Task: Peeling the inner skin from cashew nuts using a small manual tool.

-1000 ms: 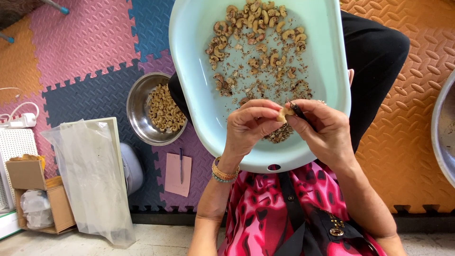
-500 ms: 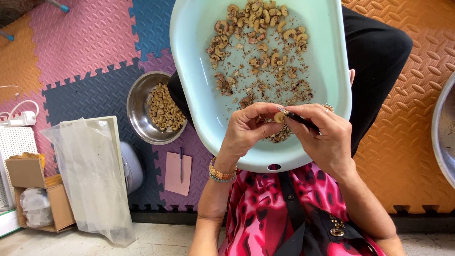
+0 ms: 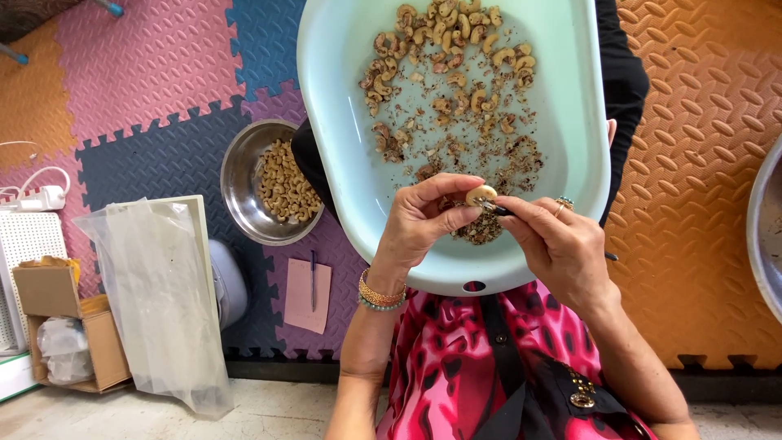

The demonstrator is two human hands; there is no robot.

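Observation:
A pale green oval basin (image 3: 342, 163) rests on my lap, holding unpeeled cashew nuts (image 3: 444, 49) at its far end and brown skin scraps (image 3: 481, 151) in the middle. My left hand (image 3: 419, 224) pinches one pale cashew (image 3: 481, 195) over the basin's near end. My right hand (image 3: 558, 244) grips a small dark knife (image 3: 501, 210) whose tip touches that nut. Bangles circle my left wrist.
A steel bowl (image 3: 236, 175) of peeled cashews stands on the foam mat to the left. Nearer me lie a pink paper with a pen (image 3: 308, 293), a clear plastic bag (image 3: 159, 301), a cardboard box (image 3: 61, 326). Another metal bowl's rim (image 3: 766, 220) shows far right.
The nut turned between my left fingers and sits higher on the fingertips. My right hand drew back slightly, with the knife tip staying at the nut.

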